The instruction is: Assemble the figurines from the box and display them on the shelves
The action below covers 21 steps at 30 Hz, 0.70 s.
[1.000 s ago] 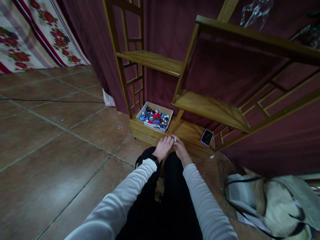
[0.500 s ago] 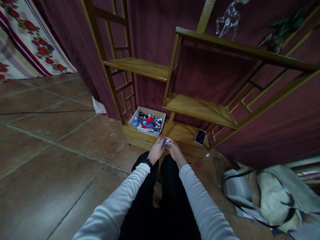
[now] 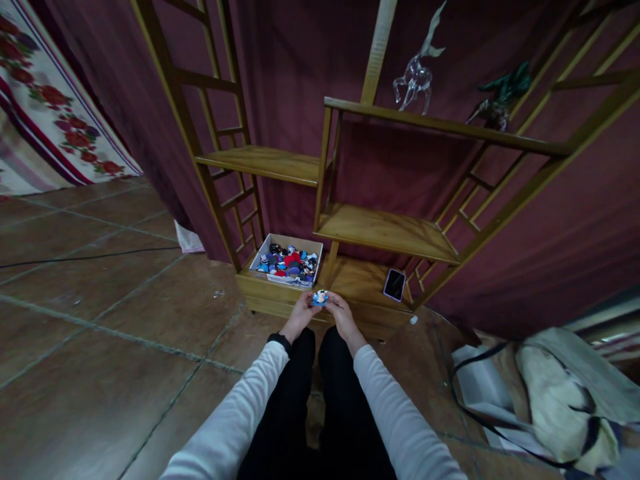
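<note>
**Wooden display shelf [image 3: 385, 235] before a maroon curtain [image 3: 285, 80], with a small figure [image 3: 321, 298] held in two hands**

The room is dim, with a brown tiled floor [image 3: 125, 373]; the curtain hangs directly behind the wooden display shelf. The landmark is an open white box [image 3: 283, 280], which rests on the low base of the shelf and contains jumbled pieces [image 3: 293, 259] in red, blue, purple, black and white.

The small figure, blue and white, is located just in front of the box, by its near right corner, on the person's side. The left hand [image 3: 301, 313] pinches it from the left and the right hand [image 3: 343, 315] from the right, so that both are closed narrowly on the same object; its finer details are too small to read. A black band [image 3: 280, 342] encircles the left wrist, and white sleeves [image 3: 235, 413] cover the forearms.

To the right of the box, on the same base, lies a phone [image 3: 395, 285] with a dark screen. Above and to the right of the box stand a clear horse-shaped ornament [image 3: 416, 80] and a dark green ornament [image 3: 505, 90]. To the left of the box, a thin black cable [image 3: 90, 257] crosses the floor, and a floral cloth [image 3: 80, 133] hangs farther off. Well to the right of the box, nearer the person, lies a cream bag [image 3: 555, 393].
</note>
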Each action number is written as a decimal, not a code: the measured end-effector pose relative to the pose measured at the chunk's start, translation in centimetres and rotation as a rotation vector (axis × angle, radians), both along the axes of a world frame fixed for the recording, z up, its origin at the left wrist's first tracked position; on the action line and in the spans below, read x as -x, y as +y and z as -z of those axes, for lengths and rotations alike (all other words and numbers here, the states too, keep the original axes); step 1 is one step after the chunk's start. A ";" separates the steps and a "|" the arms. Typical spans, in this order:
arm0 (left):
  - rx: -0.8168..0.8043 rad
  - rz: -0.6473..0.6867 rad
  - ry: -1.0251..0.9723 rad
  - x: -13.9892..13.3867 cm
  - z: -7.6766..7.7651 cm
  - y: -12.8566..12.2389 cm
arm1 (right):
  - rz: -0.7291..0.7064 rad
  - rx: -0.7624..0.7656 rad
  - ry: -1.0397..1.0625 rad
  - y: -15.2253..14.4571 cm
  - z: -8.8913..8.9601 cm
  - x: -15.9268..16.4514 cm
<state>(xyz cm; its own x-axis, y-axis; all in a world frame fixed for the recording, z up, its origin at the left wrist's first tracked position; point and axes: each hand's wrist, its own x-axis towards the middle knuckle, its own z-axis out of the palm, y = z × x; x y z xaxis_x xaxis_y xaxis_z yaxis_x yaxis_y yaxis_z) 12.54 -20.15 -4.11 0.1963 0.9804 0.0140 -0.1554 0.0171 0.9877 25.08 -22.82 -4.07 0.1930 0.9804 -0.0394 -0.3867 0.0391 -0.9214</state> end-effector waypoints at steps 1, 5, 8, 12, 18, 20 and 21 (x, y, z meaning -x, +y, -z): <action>0.025 0.000 -0.020 0.0 -0.1 -0.1 | 0.013 -0.001 -0.017 0.0 -0.1 0.1; 0.114 0.005 -0.125 0.0 -0.5 -0.4 | 0.038 0.000 -0.053 0.0 -0.5 0.3; 0.179 0.053 -0.205 0.0 -0.7 -0.4 | 0.044 0.010 -0.056 -0.1 -0.7 0.2; 0.264 0.081 -0.290 0.1 -0.7 -0.3 | 0.067 0.008 -0.059 -0.1 -0.7 0.1; 0.277 0.102 -0.302 0.2 -0.7 -0.2 | 0.055 -0.038 -0.101 -0.3 -0.7 0.0; 0.249 0.093 -0.271 0.1 -0.7 -0.3 | 0.036 -0.052 -0.131 -0.4 -0.7 -0.1; 0.236 0.087 -0.259 0.1 -0.7 -0.3 | 0.026 -0.056 -0.148 -0.4 -0.7 -0.1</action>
